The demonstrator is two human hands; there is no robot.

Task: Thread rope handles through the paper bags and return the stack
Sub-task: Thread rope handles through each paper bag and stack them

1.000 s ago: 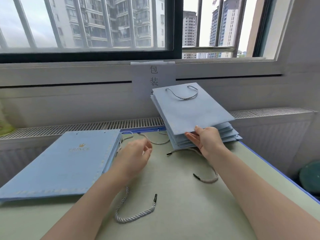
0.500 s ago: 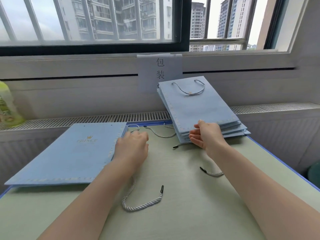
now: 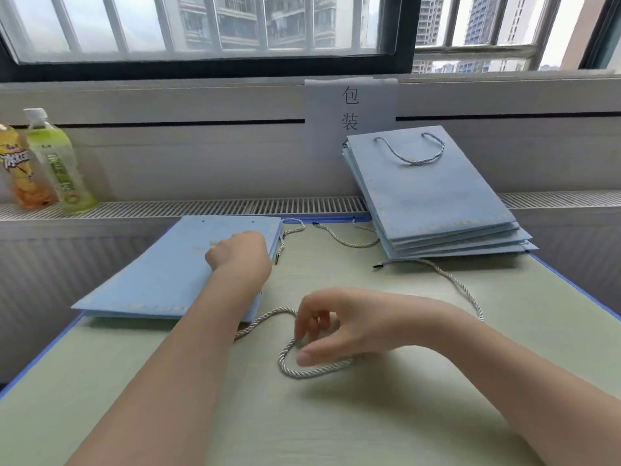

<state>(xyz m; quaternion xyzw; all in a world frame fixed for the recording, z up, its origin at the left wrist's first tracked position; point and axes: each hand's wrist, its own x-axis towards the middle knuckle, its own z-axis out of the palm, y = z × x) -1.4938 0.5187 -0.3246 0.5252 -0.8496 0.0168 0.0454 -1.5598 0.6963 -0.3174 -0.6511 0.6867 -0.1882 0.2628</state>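
The right hand (image 3: 322, 334) curls its fingers (image 3: 307, 356) down on the soft, floppy rope (image 3: 312, 371) on the desk (image 3: 369, 415), best pinched near its stiff tip, while the left hand (image 3: 240, 252) rests curled on the light, bendy bags (image 3: 161, 280), holding nothing I can see.

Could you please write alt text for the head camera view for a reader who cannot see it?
A person's right hand pinches a loose rope handle on a green table, while the left hand rests on a flat stack of unthreaded blue bags. Finished bags lean against the window wall at back right; two drink bottles stand far left.
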